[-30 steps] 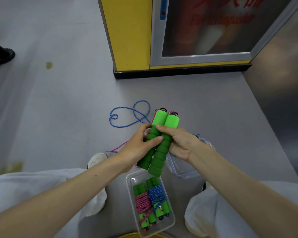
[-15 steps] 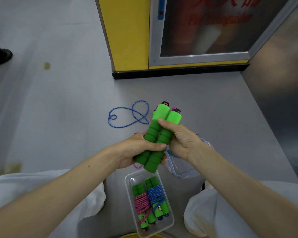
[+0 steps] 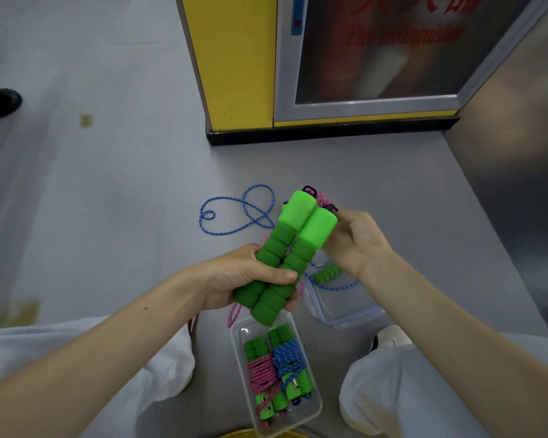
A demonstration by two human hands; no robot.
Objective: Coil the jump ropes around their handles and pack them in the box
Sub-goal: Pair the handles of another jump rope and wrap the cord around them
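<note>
Two green foam handles [image 3: 290, 248] of a pink jump rope are held side by side above the floor. My left hand [image 3: 244, 276] grips their lower half. My right hand [image 3: 355, 241] pinches the pink rope [image 3: 323, 199] at their far tips. More pink rope [image 3: 234, 314] hangs below my left hand. A clear plastic box [image 3: 314, 403] on the floor between my knees holds two coiled ropes, one pink [image 3: 261, 373], one blue [image 3: 287, 355]. A loose blue rope [image 3: 238, 210] lies on the floor beyond, and one of its green handles [image 3: 326, 273] rests on the lid.
A clear lid [image 3: 345, 308] lies on the grey floor right of the box. A yellow pillar [image 3: 234, 58] and a glass-fronted cabinet [image 3: 377, 52] stand ahead. A dark wall [image 3: 519, 184] closes the right side. A black shoe [image 3: 0, 99] shows at far left. My white-trousered knees flank the box.
My right hand slid from the middle of the handles up to their far tips and took the pink rope. My left hand shifted lower on the handles.
</note>
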